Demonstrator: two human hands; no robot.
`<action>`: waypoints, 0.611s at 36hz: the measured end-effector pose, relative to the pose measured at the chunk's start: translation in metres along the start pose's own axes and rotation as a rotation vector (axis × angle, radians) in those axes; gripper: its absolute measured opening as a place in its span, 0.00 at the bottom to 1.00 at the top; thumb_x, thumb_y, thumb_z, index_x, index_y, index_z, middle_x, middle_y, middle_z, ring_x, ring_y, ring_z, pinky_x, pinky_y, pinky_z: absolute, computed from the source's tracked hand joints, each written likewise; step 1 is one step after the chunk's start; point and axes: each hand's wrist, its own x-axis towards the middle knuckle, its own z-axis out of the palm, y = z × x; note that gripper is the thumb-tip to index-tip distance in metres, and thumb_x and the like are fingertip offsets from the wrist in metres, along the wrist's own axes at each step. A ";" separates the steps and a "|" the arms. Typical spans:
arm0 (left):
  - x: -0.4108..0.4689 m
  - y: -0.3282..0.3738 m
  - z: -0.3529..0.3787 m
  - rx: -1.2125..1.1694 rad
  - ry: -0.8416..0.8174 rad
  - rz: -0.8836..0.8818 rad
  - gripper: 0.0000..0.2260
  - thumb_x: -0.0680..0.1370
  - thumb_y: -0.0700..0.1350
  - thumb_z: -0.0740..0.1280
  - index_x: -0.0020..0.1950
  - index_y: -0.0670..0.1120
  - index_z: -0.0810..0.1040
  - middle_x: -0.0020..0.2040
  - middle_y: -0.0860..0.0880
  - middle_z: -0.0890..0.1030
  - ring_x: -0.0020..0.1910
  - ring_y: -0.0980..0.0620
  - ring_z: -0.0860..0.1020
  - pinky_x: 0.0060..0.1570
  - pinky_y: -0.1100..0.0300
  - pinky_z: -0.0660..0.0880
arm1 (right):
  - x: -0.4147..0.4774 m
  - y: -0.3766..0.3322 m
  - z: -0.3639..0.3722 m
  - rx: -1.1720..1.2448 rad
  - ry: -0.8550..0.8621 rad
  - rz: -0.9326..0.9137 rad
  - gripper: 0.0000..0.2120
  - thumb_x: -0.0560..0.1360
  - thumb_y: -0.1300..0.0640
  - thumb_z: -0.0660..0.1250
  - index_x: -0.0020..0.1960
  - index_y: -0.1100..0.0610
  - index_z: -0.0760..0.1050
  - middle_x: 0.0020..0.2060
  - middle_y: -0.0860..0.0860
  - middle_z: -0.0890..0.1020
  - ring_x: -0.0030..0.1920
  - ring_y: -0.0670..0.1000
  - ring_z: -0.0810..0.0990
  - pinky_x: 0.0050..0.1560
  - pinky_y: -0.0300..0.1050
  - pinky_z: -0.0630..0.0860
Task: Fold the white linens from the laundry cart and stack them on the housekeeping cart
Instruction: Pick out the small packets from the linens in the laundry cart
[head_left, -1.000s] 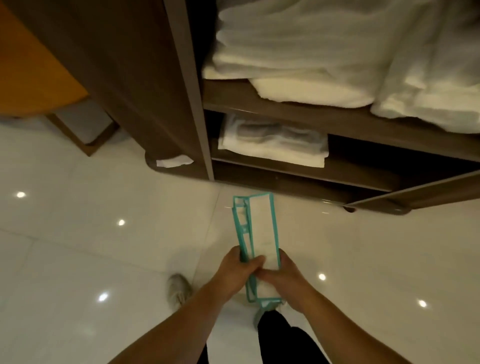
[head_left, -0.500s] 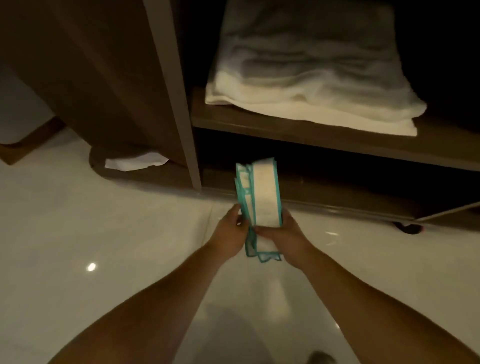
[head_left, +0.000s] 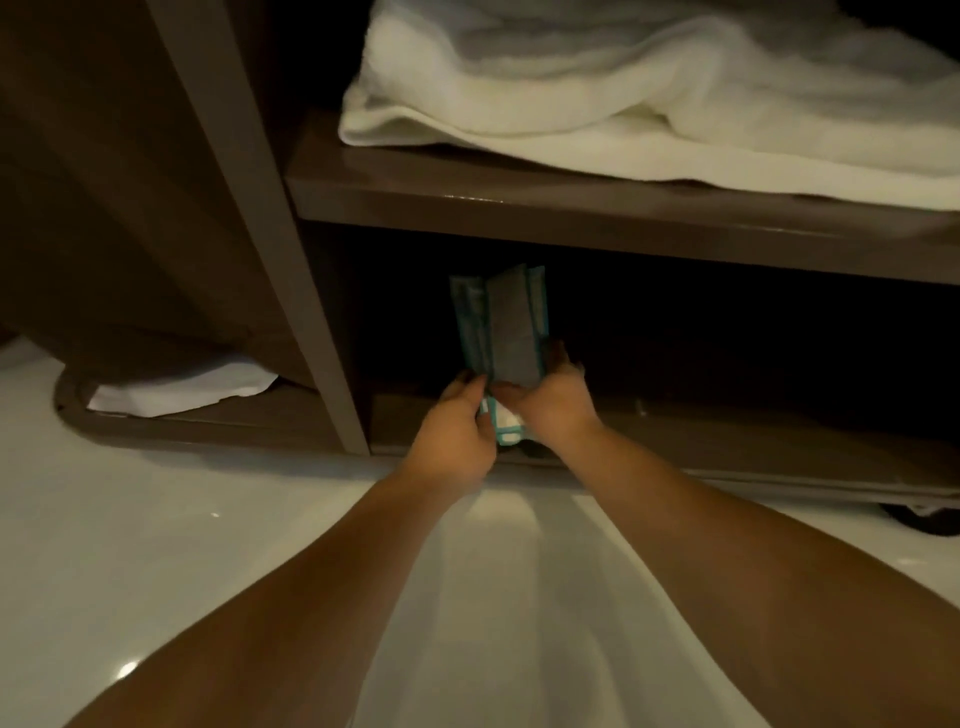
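A folded white cloth with teal edging (head_left: 506, 332) stands on its narrow end inside the dark bottom compartment of the brown housekeeping cart (head_left: 571, 208). My left hand (head_left: 457, 426) grips its lower left side and my right hand (head_left: 553, 402) grips its lower right, thumbs on the front. The cloth's upper part is in shadow. On the shelf above lie folded white towels (head_left: 649, 104).
The cart's upright post (head_left: 291, 291) stands just left of my hands. A white cloth scrap (head_left: 176, 387) lies on the cart's base at the left. A caster wheel (head_left: 924, 517) shows at the lower right. Glossy white floor tiles (head_left: 156, 545) spread below.
My view dropped lower and closer to the cart. Both hands carried the teal-edged cloth forward from over the floor into the bottom compartment, where it now sits in shadow.
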 end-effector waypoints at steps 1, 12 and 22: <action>-0.001 0.000 0.001 0.029 -0.017 0.027 0.25 0.80 0.37 0.61 0.76 0.44 0.62 0.76 0.48 0.61 0.73 0.49 0.63 0.70 0.68 0.56 | 0.000 -0.002 -0.004 -0.066 -0.017 -0.003 0.48 0.67 0.45 0.76 0.77 0.55 0.54 0.70 0.61 0.63 0.67 0.62 0.69 0.65 0.49 0.70; 0.024 -0.007 0.004 0.415 -0.071 0.153 0.23 0.78 0.37 0.62 0.73 0.49 0.68 0.77 0.49 0.61 0.74 0.46 0.62 0.73 0.55 0.61 | 0.005 0.035 -0.040 -0.677 -0.232 -0.302 0.29 0.79 0.43 0.60 0.77 0.50 0.59 0.78 0.56 0.51 0.77 0.56 0.49 0.74 0.47 0.56; 0.022 0.000 0.009 0.543 -0.133 0.168 0.28 0.78 0.36 0.59 0.77 0.49 0.60 0.79 0.48 0.51 0.78 0.49 0.48 0.76 0.58 0.49 | 0.011 0.040 -0.039 -0.875 -0.255 -0.183 0.30 0.81 0.38 0.45 0.78 0.46 0.41 0.77 0.53 0.38 0.77 0.58 0.37 0.75 0.60 0.42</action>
